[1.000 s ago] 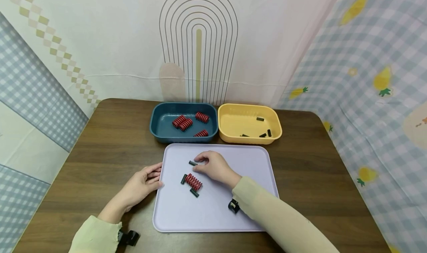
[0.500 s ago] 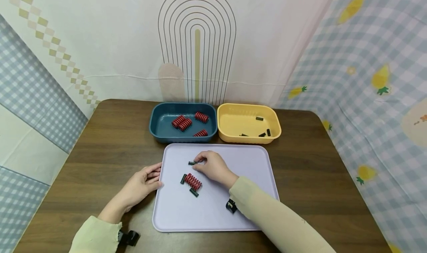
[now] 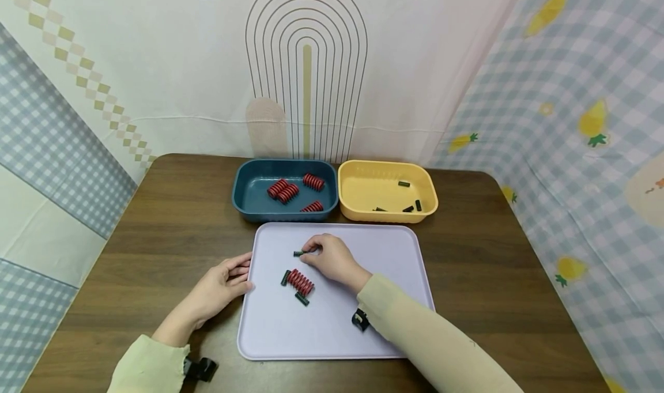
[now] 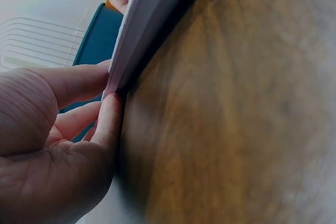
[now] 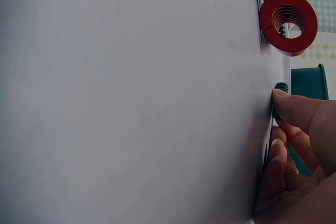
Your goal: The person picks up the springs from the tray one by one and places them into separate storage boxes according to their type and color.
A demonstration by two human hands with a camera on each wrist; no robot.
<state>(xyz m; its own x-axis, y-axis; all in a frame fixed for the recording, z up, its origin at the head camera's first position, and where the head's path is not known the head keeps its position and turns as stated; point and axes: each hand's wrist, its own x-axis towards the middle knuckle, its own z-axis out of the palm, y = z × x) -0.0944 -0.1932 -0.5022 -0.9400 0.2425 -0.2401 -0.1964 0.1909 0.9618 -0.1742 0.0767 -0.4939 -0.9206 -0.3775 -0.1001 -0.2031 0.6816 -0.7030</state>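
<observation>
My right hand [image 3: 334, 260] pinches a small dark green coil spring [image 3: 298, 253] between thumb and fingers, low over the lilac tray [image 3: 358, 329]. In the right wrist view the thumb covers part of this green spring [image 5: 282, 86]. Nearer me on the tray lies a thick red coil spring [image 3: 301, 282]. One green spring [image 3: 285, 278] sits close at its left, another green spring [image 3: 302, 299] at its lower end. My left hand [image 3: 215, 292] touches the tray's left edge with thumb and fingertips; the left wrist view has them against the rim [image 4: 128, 51].
Behind the tray stand two bins side by side on the brown wooden table [image 3: 192, 208]. The blue bin [image 3: 254, 215] contains several red springs [image 3: 288, 193]. Several dark green springs [image 3: 404, 184] lie in the yellow bin [image 3: 358, 213]. Patterned cloth hangs around the table.
The thumb and fingers of my right hand have closed in slightly around the green spring. My left hand stays at the tray edge, and the other springs lie as before.
</observation>
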